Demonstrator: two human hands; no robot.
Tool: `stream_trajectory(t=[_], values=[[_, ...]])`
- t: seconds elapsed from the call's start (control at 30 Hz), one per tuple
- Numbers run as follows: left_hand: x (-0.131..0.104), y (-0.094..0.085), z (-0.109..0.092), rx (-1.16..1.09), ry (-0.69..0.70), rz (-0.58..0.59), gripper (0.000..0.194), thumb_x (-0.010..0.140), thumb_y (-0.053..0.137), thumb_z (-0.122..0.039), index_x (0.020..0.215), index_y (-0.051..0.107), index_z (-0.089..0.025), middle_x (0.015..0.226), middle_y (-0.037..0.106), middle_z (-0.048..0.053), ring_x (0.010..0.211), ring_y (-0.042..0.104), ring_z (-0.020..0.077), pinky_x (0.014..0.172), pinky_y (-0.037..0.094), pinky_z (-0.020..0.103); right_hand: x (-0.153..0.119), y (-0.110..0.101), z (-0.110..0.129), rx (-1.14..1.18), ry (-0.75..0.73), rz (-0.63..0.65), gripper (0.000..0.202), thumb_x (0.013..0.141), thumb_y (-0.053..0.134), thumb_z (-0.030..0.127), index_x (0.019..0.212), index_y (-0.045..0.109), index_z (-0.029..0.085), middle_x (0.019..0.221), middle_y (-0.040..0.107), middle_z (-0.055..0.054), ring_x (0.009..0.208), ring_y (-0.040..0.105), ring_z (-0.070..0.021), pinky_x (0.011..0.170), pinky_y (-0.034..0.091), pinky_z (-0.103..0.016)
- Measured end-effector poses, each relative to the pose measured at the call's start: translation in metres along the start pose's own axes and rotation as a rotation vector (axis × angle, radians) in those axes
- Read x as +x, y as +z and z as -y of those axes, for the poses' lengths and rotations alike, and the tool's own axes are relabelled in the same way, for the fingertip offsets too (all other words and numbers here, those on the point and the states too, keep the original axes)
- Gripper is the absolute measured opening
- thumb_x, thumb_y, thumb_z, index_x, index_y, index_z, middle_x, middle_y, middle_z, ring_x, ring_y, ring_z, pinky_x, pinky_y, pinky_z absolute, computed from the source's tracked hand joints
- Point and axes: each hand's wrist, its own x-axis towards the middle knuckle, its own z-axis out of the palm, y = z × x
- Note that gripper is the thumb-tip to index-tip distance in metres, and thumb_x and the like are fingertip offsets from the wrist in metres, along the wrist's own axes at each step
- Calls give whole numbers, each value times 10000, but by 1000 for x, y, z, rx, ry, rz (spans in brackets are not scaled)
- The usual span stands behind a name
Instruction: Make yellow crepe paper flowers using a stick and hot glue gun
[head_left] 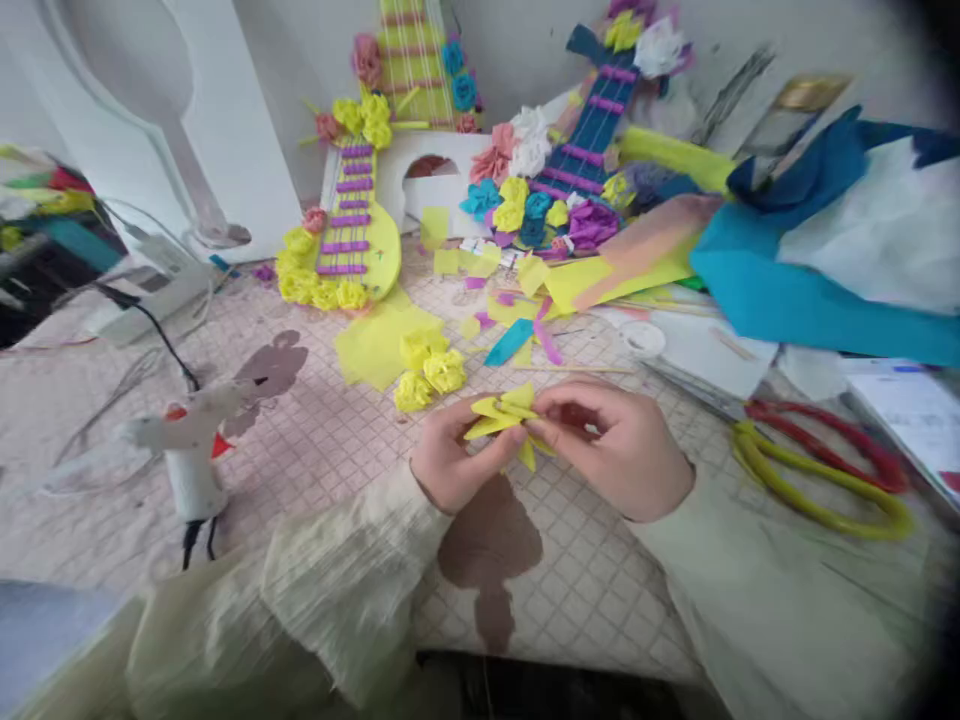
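Between my two hands is a yellow paper flower with pointed petals. My left hand pinches it from the left, thumb at its middle. The fingers of my right hand are closed on its right side. Just beyond my left hand lie several crumpled yellow paper roses, beside a flat sheet of yellow paper. Small yellow squares, pink scraps and a teal paper strip are scattered past my hands.
A white glue gun stands at the left with its cord. Scissors with red and yellow handles lie at the right, near a phone. Decorated paper instruments lean at the back, beside blue crepe paper.
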Motion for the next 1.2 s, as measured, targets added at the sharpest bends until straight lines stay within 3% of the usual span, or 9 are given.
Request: stream_trajectory(t=[0.3, 0.53, 0.87, 1.2], values=[[1, 0, -4, -58, -25, -29, 84, 743, 603, -222, 766, 620, -143, 722, 632, 32, 643, 575, 120, 617, 494, 224, -3, 1, 2, -47, -62, -61, 38, 708, 601, 137, 710, 587, 172, 685, 573, -12, 568, 504, -102, 477, 416, -224], [1, 5, -4, -252, -285, -175, 223, 684, 660, -294, 845, 611, -148, 707, 628, 25, 531, 555, 99, 497, 469, 214, -5, 4, 1, -174, -217, -117, 50, 743, 592, 125, 740, 593, 174, 694, 581, -17, 577, 524, -96, 494, 428, -213], [3, 7, -4, -176, -265, -183, 164, 692, 642, -263, 790, 610, -136, 730, 612, 36, 602, 552, 107, 532, 464, 203, -6, 7, 1, -366, -323, -166, 59, 765, 586, 130, 753, 606, 183, 695, 630, -23, 639, 578, -114, 544, 449, -220], [5, 6, -2, -248, -351, -269, 200, 635, 679, -265, 780, 612, -145, 650, 609, 6, 535, 540, 85, 505, 461, 187, -4, 2, -2, -379, -317, -69, 51, 795, 566, 171, 820, 610, 172, 760, 632, -40, 640, 584, -112, 564, 484, -225]])
